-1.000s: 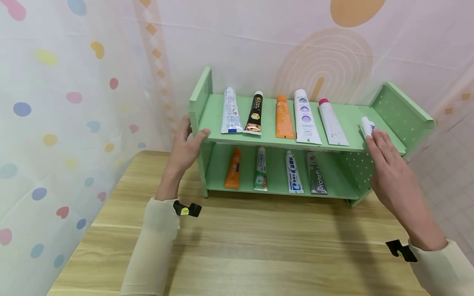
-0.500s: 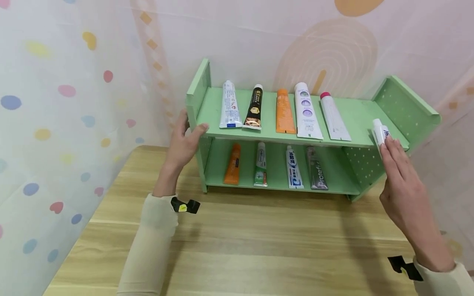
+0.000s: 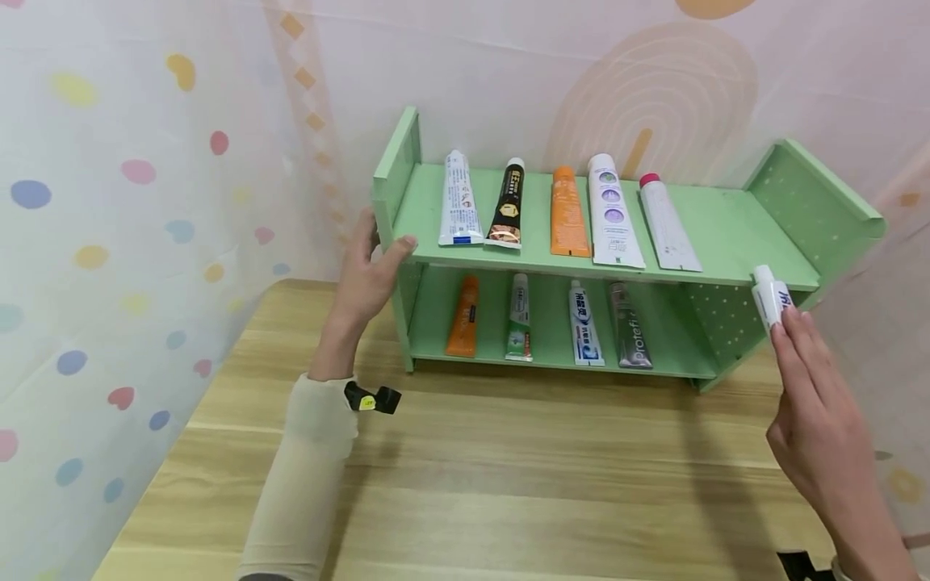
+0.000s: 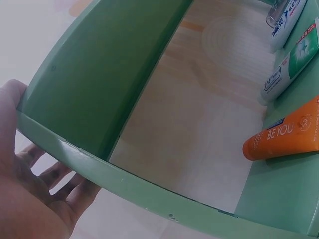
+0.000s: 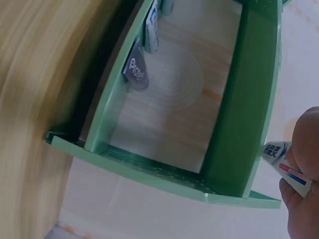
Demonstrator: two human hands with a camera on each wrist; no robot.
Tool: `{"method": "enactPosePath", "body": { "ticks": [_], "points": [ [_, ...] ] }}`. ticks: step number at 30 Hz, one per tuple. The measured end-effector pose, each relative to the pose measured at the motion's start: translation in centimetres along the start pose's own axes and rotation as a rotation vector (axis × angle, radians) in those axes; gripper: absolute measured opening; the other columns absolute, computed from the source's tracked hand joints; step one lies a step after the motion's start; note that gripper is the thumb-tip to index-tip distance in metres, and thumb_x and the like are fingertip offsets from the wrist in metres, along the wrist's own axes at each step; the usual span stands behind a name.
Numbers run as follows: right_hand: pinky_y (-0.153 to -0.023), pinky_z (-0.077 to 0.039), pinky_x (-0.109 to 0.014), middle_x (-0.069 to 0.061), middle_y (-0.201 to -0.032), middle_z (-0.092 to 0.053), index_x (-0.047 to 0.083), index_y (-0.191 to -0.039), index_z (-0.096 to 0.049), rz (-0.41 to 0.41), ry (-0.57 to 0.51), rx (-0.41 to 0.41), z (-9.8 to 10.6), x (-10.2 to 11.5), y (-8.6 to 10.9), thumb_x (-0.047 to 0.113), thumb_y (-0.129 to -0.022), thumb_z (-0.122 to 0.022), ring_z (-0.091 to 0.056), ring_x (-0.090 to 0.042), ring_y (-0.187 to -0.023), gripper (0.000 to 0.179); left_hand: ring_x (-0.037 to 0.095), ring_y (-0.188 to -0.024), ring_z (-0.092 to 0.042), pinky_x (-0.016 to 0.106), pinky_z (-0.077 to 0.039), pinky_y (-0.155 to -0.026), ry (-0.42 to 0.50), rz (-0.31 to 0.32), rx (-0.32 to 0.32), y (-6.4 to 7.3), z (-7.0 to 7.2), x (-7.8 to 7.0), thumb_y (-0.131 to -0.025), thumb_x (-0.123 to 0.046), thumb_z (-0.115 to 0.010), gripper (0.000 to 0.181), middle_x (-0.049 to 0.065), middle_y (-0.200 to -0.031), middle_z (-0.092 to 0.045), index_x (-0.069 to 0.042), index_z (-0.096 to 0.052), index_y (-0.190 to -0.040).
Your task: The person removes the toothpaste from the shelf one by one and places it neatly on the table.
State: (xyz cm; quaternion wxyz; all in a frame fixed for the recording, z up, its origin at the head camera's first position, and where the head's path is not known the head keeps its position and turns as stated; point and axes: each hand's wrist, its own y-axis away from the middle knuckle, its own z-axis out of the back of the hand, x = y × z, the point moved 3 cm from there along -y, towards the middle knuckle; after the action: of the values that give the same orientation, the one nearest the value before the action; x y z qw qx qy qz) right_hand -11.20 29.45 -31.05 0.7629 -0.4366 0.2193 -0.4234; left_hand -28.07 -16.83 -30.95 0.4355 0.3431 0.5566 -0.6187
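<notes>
A two-tier green shelf (image 3: 726, 234) stands on the wooden table. My left hand (image 3: 366, 278) grips its left side panel (image 4: 65, 144), thumb at the front edge and fingers round the outer side. In my right hand (image 3: 824, 411) is a white toothpaste tube (image 3: 772, 297) with dark lettering, pinched between fingers and thumb, cap pointing toward the shelf. The cap overlaps the front right edge of the upper tier in the head view. The right wrist view shows the tube's red and blue stripe; the fingers (image 5: 306, 142) cover its lower part.
On the upper tier lie several tubes: a white one (image 3: 460, 202), a black one (image 3: 507, 206), an orange one (image 3: 569, 214) and others. More tubes, including an orange one (image 3: 462, 319) and a grey one (image 3: 629, 327), lie below. A patterned curtain (image 3: 182, 161) hangs behind.
My right hand has drawn the white toothpaste tube right and toward me, from over the upper tier to its front edge. The left hand keeps its grip; the head view has shifted slightly.
</notes>
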Motion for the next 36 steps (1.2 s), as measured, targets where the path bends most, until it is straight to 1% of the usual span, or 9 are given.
{"method": "enactPosePath", "body": {
  "ticks": [5, 13, 17, 20, 26, 28, 30, 33, 36],
  "points": [
    [-0.124, -0.029, -0.029, -0.028, -0.148, -0.053, -0.009, -0.141, -0.055, 0.002, -0.01, -0.014, 0.4, -0.1, 1.1, -0.002, -0.104, -0.034, -0.046, -0.037, -0.145, 0.043, 0.023, -0.13, -0.048, 0.053, -0.041, -0.112, 0.012, 0.007, 0.005, 0.0, -0.3, -0.3, -0.098, -0.028, -0.061, 0.061, 0.012, -0.146, -0.05, -0.019, -0.038, -0.154],
    [-0.122, -0.031, -0.026, -0.029, -0.142, -0.057, -0.009, -0.138, -0.058, 0.02, -0.034, -0.022, -0.4, -0.9, 3.3, 0.004, -0.106, -0.034, -0.049, -0.033, -0.144, 0.042, 0.022, -0.136, -0.044, 0.053, -0.038, -0.115, 0.02, -0.003, 0.015, -0.1, -0.7, -0.2, -0.098, -0.027, -0.061, 0.065, 0.009, -0.152, -0.046, -0.023, -0.034, -0.158],
    [-0.123, -0.029, -0.024, -0.029, -0.144, -0.056, -0.01, -0.139, -0.056, -0.004, -0.037, 0.032, -1.3, -1.9, 5.1, 0.008, -0.107, -0.032, -0.046, -0.028, -0.147, 0.043, 0.022, -0.135, -0.045, 0.054, -0.038, -0.115, 0.013, 0.0, 0.003, -0.1, -0.6, -0.2, -0.098, -0.028, -0.06, 0.064, 0.01, -0.152, -0.046, -0.023, -0.035, -0.157],
    [-0.124, -0.026, -0.023, -0.028, -0.147, -0.053, -0.01, -0.141, -0.054, -0.038, -0.032, 0.095, -2.1, -2.8, 6.8, 0.013, -0.109, -0.028, -0.041, -0.022, -0.15, 0.047, 0.022, -0.136, -0.044, 0.054, -0.036, -0.116, 0.012, -0.006, -0.004, -0.1, -0.6, -0.2, -0.098, -0.027, -0.06, 0.062, 0.01, -0.152, -0.046, -0.022, -0.036, -0.156],
    [-0.126, -0.024, -0.025, -0.027, -0.15, -0.051, -0.01, -0.143, -0.052, -0.06, -0.055, 0.166, -3.3, -4.2, 9.3, 0.018, -0.111, -0.025, -0.036, -0.018, -0.153, 0.05, 0.022, -0.138, -0.043, 0.056, -0.036, -0.116, 0.009, -0.01, 0.0, -0.1, -0.3, 0.3, -0.099, -0.027, -0.06, 0.062, 0.008, -0.154, -0.044, -0.026, -0.036, -0.156],
    [-0.126, -0.021, -0.024, -0.026, -0.153, -0.048, -0.009, -0.145, -0.05, -0.071, -0.066, 0.208, -3.5, -4.5, 10.0, 0.013, -0.108, -0.025, -0.032, -0.016, -0.154, 0.05, 0.023, -0.137, -0.044, 0.057, -0.036, -0.115, 0.017, -0.017, 0.001, -0.2, -0.3, 0.4, -0.098, -0.026, -0.059, 0.062, 0.009, -0.153, -0.045, -0.026, -0.036, -0.155],
    [-0.126, -0.018, -0.021, -0.024, -0.156, -0.045, -0.008, -0.147, -0.048, -0.082, -0.073, 0.247, -3.6, -4.6, 10.5, 0.002, -0.101, -0.031, -0.028, -0.015, -0.156, 0.05, 0.023, -0.137, -0.044, 0.057, -0.035, -0.115, 0.021, -0.024, 0.0, -0.2, -0.3, 0.4, -0.098, -0.025, -0.059, 0.061, 0.01, -0.152, -0.046, -0.024, -0.037, -0.155],
    [-0.126, -0.015, -0.019, -0.025, -0.158, -0.041, -0.009, -0.149, -0.044, -0.093, -0.081, 0.295, -3.6, -4.5, 11.2, -0.014, -0.084, -0.038, -0.024, -0.014, -0.157, 0.065, 0.024, -0.136, -0.045, 0.058, -0.035, -0.115, 0.03, -0.037, 0.002, -0.3, -0.3, 0.5, -0.097, -0.024, -0.058, 0.061, 0.011, -0.151, -0.047, -0.022, -0.038, -0.154],
    [-0.125, -0.014, -0.018, -0.026, -0.158, -0.041, -0.009, -0.149, -0.043, -0.097, -0.074, 0.316, -3.4, -4.2, 11.7, -0.019, -0.076, -0.043, -0.023, -0.013, -0.157, 0.074, 0.023, -0.136, -0.044, 0.057, -0.035, -0.115, 0.025, -0.047, 0.002, -0.4, -0.3, 0.4, -0.097, -0.024, -0.059, 0.061, 0.011, -0.151, -0.047, -0.021, -0.038, -0.155]
  ]
}}
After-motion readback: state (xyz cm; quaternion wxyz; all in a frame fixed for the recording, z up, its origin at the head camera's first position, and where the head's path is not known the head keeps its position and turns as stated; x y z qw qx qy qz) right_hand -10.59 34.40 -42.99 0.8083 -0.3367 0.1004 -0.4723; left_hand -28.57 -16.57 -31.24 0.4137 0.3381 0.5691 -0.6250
